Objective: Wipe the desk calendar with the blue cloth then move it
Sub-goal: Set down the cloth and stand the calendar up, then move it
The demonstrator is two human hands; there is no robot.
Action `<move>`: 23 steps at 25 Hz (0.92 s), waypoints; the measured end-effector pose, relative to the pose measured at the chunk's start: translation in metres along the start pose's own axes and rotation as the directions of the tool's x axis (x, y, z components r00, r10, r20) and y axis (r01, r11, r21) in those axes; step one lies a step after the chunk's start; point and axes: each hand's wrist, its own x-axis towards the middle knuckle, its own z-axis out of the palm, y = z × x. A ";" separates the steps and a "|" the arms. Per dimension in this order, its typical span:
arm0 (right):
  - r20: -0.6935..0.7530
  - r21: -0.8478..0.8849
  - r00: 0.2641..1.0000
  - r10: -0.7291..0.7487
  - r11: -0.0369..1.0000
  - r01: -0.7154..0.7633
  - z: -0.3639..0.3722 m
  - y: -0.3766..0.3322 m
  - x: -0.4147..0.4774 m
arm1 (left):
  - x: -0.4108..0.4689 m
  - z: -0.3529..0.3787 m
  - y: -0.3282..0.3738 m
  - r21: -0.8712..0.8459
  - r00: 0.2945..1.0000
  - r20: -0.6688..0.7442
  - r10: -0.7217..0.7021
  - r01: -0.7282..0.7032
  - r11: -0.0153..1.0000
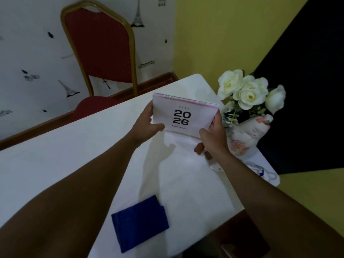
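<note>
both hands hold the desk calendar (184,116) at the far side of the white table (55,164), its "2026" cover facing the camera. the left hand (147,125) is closed on its left edge, thumb on the front; the right hand (212,135) pinches the lower right corner. the blue cloth (139,222) lies folded near the table's near edge, well apart from both hands. white flowers (247,90) in a vase stand just right of the calendar.
</note>
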 end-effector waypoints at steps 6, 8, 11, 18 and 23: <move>0.010 0.067 0.995 0.095 0.993 -0.096 -0.001 0.013 0.001 | 0.006 0.010 -0.004 0.050 0.994 0.106 -0.019 0.014 0.999; -0.042 0.094 0.994 0.104 0.991 -0.099 0.001 0.018 -0.002 | 0.008 0.009 -0.008 0.084 0.992 0.121 -0.040 0.030 0.996; -0.179 0.088 0.984 0.014 0.996 0.002 0.005 0.027 -0.011 | 0.005 0.008 -0.017 0.117 0.993 0.047 -0.105 0.099 0.988; -0.178 0.065 0.984 0.028 0.998 -0.017 0.009 0.030 -0.020 | -0.007 0.010 -0.020 0.133 0.991 0.090 -0.095 0.082 0.988; -0.184 0.027 0.982 0.046 0.999 -0.041 0.004 0.037 -0.026 | -0.006 0.013 -0.015 0.169 0.986 0.129 -0.105 0.083 0.982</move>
